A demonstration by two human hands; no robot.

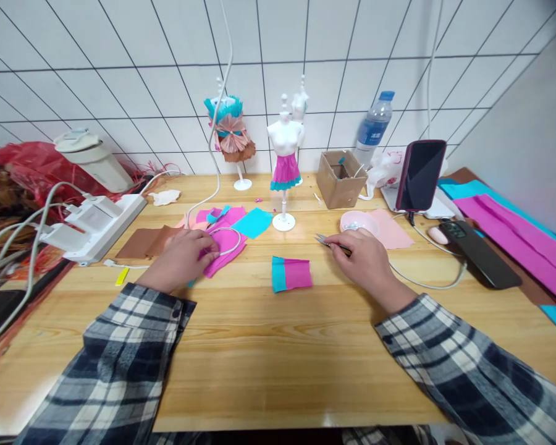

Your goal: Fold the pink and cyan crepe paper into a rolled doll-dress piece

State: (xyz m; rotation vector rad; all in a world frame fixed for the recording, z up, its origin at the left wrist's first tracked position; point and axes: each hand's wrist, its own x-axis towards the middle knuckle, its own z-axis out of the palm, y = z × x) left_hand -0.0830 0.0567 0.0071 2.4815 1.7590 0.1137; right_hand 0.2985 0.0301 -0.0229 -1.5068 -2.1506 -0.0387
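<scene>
My left hand (183,258) rests on a pile of pink and blue crepe paper pieces (231,230) on the wooden table (269,346), fingers curled against the paper beside a white cable loop (229,238). My right hand (364,256) is closed on metal tweezers (327,242) whose tips point left. Between the hands lies a small folded blue-and-pink paper piece (291,274). Behind it stands a white mannequin (285,167) wearing a pink skirt with a blue hem.
A second dressed mannequin (229,133), a cardboard box (341,178), a water bottle (374,127), a pink dish (358,221), a propped phone (420,175) and another phone (479,252) stand around. A power strip (95,225) with cables sits left; paper sheets (514,228) lie right.
</scene>
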